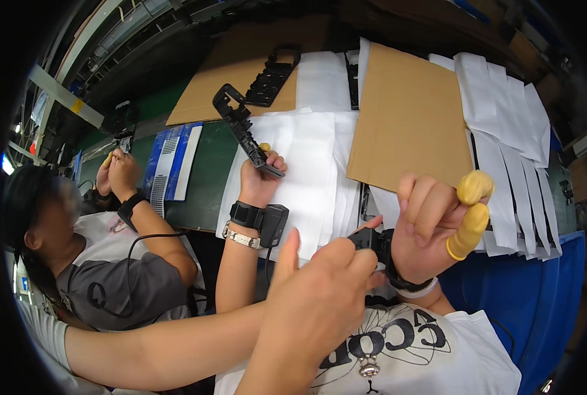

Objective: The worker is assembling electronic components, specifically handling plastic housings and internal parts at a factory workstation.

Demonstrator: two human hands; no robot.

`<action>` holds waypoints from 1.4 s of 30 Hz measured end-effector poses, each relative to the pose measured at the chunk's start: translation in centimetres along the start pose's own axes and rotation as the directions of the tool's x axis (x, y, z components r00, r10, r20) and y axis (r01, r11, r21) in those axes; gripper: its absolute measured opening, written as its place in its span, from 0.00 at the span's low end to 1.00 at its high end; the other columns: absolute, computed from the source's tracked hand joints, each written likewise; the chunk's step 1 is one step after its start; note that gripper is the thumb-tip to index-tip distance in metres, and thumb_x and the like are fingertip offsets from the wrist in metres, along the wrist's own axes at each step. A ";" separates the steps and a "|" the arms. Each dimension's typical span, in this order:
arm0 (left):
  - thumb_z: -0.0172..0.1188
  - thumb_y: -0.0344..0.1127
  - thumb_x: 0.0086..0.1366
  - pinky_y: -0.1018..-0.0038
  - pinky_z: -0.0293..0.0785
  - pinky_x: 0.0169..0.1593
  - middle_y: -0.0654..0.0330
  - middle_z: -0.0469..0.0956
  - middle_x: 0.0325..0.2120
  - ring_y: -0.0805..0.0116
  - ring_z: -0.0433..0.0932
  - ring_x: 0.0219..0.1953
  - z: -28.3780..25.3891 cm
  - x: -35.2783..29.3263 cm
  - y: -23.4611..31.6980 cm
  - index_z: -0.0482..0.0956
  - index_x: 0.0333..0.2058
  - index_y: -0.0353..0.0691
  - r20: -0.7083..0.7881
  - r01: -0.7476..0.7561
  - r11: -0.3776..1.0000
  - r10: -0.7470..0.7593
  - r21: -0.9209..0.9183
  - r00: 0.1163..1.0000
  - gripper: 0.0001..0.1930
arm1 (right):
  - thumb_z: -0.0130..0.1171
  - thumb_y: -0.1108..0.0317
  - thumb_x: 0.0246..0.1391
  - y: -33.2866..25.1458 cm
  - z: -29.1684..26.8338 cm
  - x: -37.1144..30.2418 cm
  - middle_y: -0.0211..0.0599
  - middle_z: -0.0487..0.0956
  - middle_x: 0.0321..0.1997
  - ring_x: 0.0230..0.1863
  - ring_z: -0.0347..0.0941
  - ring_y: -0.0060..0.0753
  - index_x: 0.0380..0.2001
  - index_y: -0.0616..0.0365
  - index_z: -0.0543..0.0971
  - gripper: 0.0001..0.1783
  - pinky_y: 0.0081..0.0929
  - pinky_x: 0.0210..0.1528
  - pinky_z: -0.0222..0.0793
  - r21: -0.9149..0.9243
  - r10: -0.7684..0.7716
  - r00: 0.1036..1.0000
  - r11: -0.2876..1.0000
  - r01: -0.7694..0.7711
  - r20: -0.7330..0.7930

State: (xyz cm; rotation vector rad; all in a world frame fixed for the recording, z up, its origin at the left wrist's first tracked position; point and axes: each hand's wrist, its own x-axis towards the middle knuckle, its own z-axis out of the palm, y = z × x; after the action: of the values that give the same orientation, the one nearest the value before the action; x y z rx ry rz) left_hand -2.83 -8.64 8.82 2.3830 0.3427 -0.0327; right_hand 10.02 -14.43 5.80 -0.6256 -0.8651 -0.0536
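Observation:
My left hand point(259, 179) is closed around the lower end of a long black plastic frame point(239, 127), which tilts up to the left over white sheets point(313, 168). Yellow finger cots cover the thumb and forefinger of my right hand point(432, 224), whose fingers are loosely curled with nothing visible in them. A small black device point(374, 242) is strapped at my right wrist. Another person's hands point(323, 283), reaching in from the lower left, grip this device and partly hide it. A similar black device point(275, 225) sits on my left wrist.
A second black frame point(272, 79) lies on cardboard point(234, 56) at the back. More cardboard point(409, 112) and layered white sheets point(501, 99) are at the right. A blue bin point(537, 296) stands below them. At left, a co-worker point(119, 283) sits beside the green bench point(204, 178).

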 end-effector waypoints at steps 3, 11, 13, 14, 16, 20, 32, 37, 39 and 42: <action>0.53 0.45 0.58 0.77 0.67 0.39 0.63 0.64 0.24 0.72 0.68 0.30 0.3 1.4 1.0 0.68 0.34 0.40 0.051 -0.180 0.972 0.174 0.150 0.983 0.14 | 0.34 0.52 0.63 -0.1 -0.6 0.2 0.21 0.58 0.07 0.10 0.49 0.16 0.38 0.49 0.66 0.15 0.19 0.25 0.51 0.095 0.030 0.999 0.995 -0.029 -0.010; 0.56 0.26 0.33 0.71 0.70 0.41 0.64 0.65 0.12 0.65 0.71 0.27 1.5 3.9 -0.1 0.63 0.08 0.36 -0.197 -0.444 0.894 0.426 -0.057 0.883 0.09 | 0.34 0.56 0.64 0.6 -1.8 0.2 0.25 0.58 0.09 0.13 0.51 0.19 0.38 0.53 0.62 0.13 0.22 0.23 0.52 0.137 0.164 0.984 0.979 -0.153 -0.072; 0.57 0.25 0.32 0.71 0.70 0.40 0.63 0.65 0.12 0.65 0.70 0.24 2.5 4.5 -1.6 0.63 0.08 0.37 -0.206 -0.430 0.897 0.403 -0.106 0.892 0.09 | 0.36 0.59 0.64 0.7 -1.7 0.4 0.24 0.58 0.09 0.13 0.50 0.17 0.39 0.55 0.62 0.12 0.19 0.23 0.52 0.147 0.146 0.984 0.980 -0.131 -0.103; 0.57 0.25 0.34 0.72 0.70 0.41 0.63 0.66 0.14 0.65 0.71 0.26 2.2 5.4 -2.7 0.62 0.12 0.36 -0.234 -0.400 0.899 0.357 -0.178 0.905 0.10 | 0.38 0.60 0.63 0.8 -1.8 0.5 0.24 0.58 0.09 0.13 0.50 0.15 0.39 0.56 0.63 0.11 0.18 0.23 0.51 0.129 0.180 0.977 0.978 -0.165 -0.114; 0.57 0.24 0.38 0.73 0.69 0.43 0.62 0.67 0.20 0.66 0.71 0.29 1.3 6.4 -4.3 0.61 0.20 0.36 -0.294 -0.320 0.824 0.197 -0.468 0.935 0.13 | 0.43 0.64 0.62 1.0 -0.9 0.3 0.23 0.60 0.11 0.14 0.51 0.12 0.39 0.58 0.64 0.09 0.14 0.21 0.49 0.144 0.206 0.965 0.972 -0.183 -0.163; 0.58 0.23 0.46 0.74 0.68 0.46 0.60 0.68 0.30 0.67 0.71 0.37 1.0 8.6 -7.5 0.58 0.36 0.35 -0.220 -0.201 0.225 -0.060 -0.953 0.974 0.20 | 0.42 0.64 0.62 1.1 -1.6 0.1 0.21 0.58 0.10 0.14 0.51 0.15 0.42 0.54 0.65 0.08 0.18 0.26 0.54 0.029 0.272 0.952 0.962 -0.270 -0.141; 0.48 0.29 0.61 0.73 0.59 0.41 0.58 0.63 0.32 0.68 0.63 0.34 0.1 7.8 -14.3 0.61 0.39 0.37 -0.148 -0.157 -0.030 -0.202 -0.987 0.968 0.09 | 0.40 0.65 0.63 1.7 -2.7 0.2 0.21 0.58 0.11 0.14 0.50 0.15 0.43 0.54 0.65 0.09 0.20 0.26 0.53 0.035 0.248 0.959 0.969 -0.245 -0.134; 0.44 0.32 0.62 0.75 0.58 0.31 0.62 0.61 0.19 0.69 0.60 0.24 0.7 14.1 -22.3 0.67 0.31 0.40 -0.182 -0.198 -0.252 -0.086 -0.947 0.980 0.04 | 0.43 0.69 0.61 1.9 -2.3 -0.1 0.23 0.62 0.12 0.13 0.53 0.12 0.43 0.58 0.64 0.09 0.16 0.22 0.52 0.225 0.245 0.965 0.950 -0.218 -0.098; 0.43 0.32 0.63 0.74 0.59 0.31 0.62 0.61 0.18 0.68 0.61 0.24 0.8 14.2 -21.9 0.68 0.32 0.40 -0.170 -0.194 -0.227 -0.121 -0.954 0.978 0.05 | 0.46 0.69 0.60 1.2 -2.4 -1.0 0.27 0.68 0.16 0.16 0.61 0.15 0.44 0.59 0.67 0.10 0.16 0.24 0.57 0.239 0.368 0.927 0.896 -0.374 0.069; 0.43 0.32 0.63 0.74 0.59 0.31 0.61 0.62 0.17 0.68 0.62 0.23 0.3 13.9 -21.4 0.67 0.31 0.40 -0.145 -0.171 -0.200 -0.138 -0.965 0.980 0.05 | 0.50 0.68 0.57 -1.3 -1.3 -2.6 0.37 0.75 0.28 0.28 0.72 0.31 0.42 0.61 0.70 0.11 0.25 0.34 0.67 -0.231 0.654 0.649 0.751 -0.618 0.390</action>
State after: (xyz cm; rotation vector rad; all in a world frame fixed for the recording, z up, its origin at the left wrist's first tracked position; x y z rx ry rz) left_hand 5.12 9.55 -7.20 0.6192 0.2381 0.3935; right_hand 8.82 -16.68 3.90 -1.0181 -1.0454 0.7422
